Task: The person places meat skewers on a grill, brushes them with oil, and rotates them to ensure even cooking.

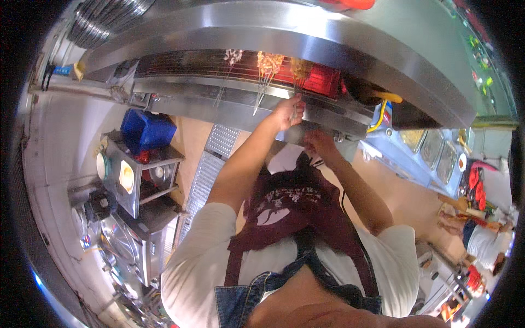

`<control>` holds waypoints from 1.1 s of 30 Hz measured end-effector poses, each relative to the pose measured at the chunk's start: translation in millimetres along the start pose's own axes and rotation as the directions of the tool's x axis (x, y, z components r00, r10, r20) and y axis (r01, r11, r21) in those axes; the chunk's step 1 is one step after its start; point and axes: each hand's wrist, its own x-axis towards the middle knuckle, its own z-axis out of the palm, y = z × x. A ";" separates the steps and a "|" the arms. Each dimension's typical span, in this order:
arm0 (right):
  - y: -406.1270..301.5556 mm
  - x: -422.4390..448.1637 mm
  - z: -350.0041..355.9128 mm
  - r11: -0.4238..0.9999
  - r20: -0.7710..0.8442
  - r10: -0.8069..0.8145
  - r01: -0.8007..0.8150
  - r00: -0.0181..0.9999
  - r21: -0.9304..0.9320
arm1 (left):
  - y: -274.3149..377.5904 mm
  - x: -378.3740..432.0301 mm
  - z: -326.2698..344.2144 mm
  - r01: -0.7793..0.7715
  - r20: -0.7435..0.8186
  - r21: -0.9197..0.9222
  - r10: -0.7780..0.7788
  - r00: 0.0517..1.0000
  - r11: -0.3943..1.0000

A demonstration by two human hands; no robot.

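Note:
My left hand [289, 113] is closed around the lower ends of a bundle of meat skewers [301, 69] at the front of a stainless-steel grill [197, 91]. The browned meat of that bundle lies over the red-glowing part of the grill. Left of it rests a second bundle of orange-brown meat skewers [269, 63], its sticks poking out over the front ledge. Farther left are paler skewers [233, 57]. My right hand [320, 143] is blurred, fingers curled, just below the grill's front edge; whether it holds anything is unclear.
A steel hood [262, 39] overhangs the grill. To the left, a blue bin [147, 130] stands on a steel table [137, 180]. At right is a light-blue counter [393, 153] with food trays [431, 143]. Another person [486, 246] is at far right. Perforated metal plates [205, 180] cover the floor.

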 end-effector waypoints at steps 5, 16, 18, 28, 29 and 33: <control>7.2 35.4 27.3 0.963 -0.469 -0.268 0.226 0.842 -0.144 | -25.8 -56.8 -36.8 -0.284 0.074 0.596 0.300 0.951 0.751; -95.3 70.6 59.7 0.711 -0.389 0.391 -0.005 0.834 0.704 | 53.4 -17.7 -103.0 -0.164 -0.008 0.792 0.279 0.960 0.588; -92.2 71.1 61.8 0.644 -0.352 0.347 0.053 0.869 0.763 | 68.9 -44.8 -71.5 -0.059 0.018 0.473 0.058 0.998 0.879; -86.5 93.0 85.6 0.666 -0.454 0.353 0.121 0.818 0.736 | 50.4 -18.2 -87.7 -0.079 0.246 0.223 0.022 0.969 0.972; -86.3 94.6 86.4 0.718 -0.477 0.358 0.089 0.803 0.690 | 48.1 -16.1 -86.3 -0.075 0.226 0.243 0.019 0.974 0.967; -95.3 93.0 88.1 0.862 -0.586 0.347 -0.002 0.732 0.507 | 44.8 2.9 -78.9 0.013 0.200 0.250 -0.065 0.978 0.968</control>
